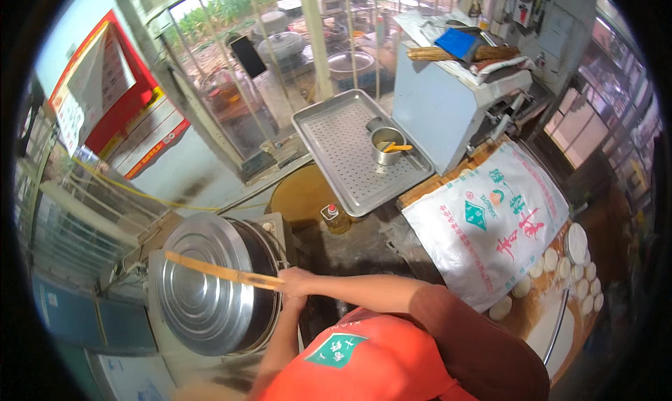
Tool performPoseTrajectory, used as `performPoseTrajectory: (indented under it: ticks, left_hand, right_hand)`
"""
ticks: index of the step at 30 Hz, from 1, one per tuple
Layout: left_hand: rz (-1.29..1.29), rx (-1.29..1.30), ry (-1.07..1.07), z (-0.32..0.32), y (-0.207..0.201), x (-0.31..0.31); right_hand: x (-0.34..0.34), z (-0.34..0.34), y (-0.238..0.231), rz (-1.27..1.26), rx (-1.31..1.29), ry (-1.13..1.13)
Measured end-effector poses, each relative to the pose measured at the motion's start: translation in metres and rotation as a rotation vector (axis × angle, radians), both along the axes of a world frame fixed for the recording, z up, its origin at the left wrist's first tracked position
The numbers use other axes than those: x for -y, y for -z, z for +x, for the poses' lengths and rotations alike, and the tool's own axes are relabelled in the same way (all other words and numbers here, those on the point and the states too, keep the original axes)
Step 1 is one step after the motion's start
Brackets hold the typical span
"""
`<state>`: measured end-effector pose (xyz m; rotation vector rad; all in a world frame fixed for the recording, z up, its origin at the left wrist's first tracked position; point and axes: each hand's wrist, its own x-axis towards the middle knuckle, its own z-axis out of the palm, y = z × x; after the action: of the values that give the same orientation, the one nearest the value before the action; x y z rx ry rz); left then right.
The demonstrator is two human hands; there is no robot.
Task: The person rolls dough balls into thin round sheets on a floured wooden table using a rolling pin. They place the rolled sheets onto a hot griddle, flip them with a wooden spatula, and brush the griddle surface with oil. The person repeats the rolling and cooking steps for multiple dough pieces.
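A long, flat wooden stick (pixel 224 269) is in my right hand (pixel 297 282), its fingers closed round the near end. The stick reaches left over a large round metal lid (pixel 199 310) with ringed ridges. Under the lid is a big dark-sided pot (pixel 262 289), its rim close to both hands. My left hand (pixel 294 303) is just below the right one, beside the pot's edge. Its fingers are mostly hidden and small in view, so I cannot tell whether it holds anything.
A perforated metal tray (pixel 329 131) bears a metal cup (pixel 386 152) with an orange-handled utensil. An oil bottle (pixel 336 219) stands below it. To the right, a white printed sack (pixel 483 233) covers part of a board with several dough rounds (pixel 551 259). A grey machine (pixel 434 107) stands behind.
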<state>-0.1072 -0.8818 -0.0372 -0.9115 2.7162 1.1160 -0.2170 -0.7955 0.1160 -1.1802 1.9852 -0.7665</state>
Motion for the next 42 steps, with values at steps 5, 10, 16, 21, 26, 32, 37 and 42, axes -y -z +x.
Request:
performPoseTrajectory:
  ticks: [5,10,16,21,26,32,37,42]
  left_hand:
    - [0.071,-0.074,0.235,0.008,0.026,-0.002]
    - [-0.3,0.202,0.258,0.006,-0.013,-0.06]
    - [0.332,-0.045,0.189,-0.118,-0.049,-0.095]
    - [0.162,-0.329,0.358,-0.289,-0.066,-0.112]
    - [0.205,-0.237,0.094,-0.464,-0.05,-0.138]
    - [0.715,-0.229,-0.174,-0.54,-0.046,-0.157]
    - [1.018,-0.311,-0.267,-0.546,-0.074,-0.131]
    - [1.054,-0.2,-0.022,-0.524,-0.143,-0.08]
  right_hand:
    - [0.02,-0.001,0.031,-0.201,0.231,0.03]
    - [-0.077,-0.08,0.041,-0.368,0.251,0.2]
    - [-0.29,-0.234,-0.029,-0.546,0.435,0.83]
    - [-0.385,-0.296,-0.059,-0.508,0.055,1.169]
    - [-0.375,-0.229,0.005,-0.141,-0.11,1.035]
    - [-0.381,-0.078,0.073,0.022,0.117,1.332]
    - [-0.43,0.056,0.09,0.134,-0.152,2.016]
    - [-0.48,0.165,0.132,0.231,-0.099,2.513]
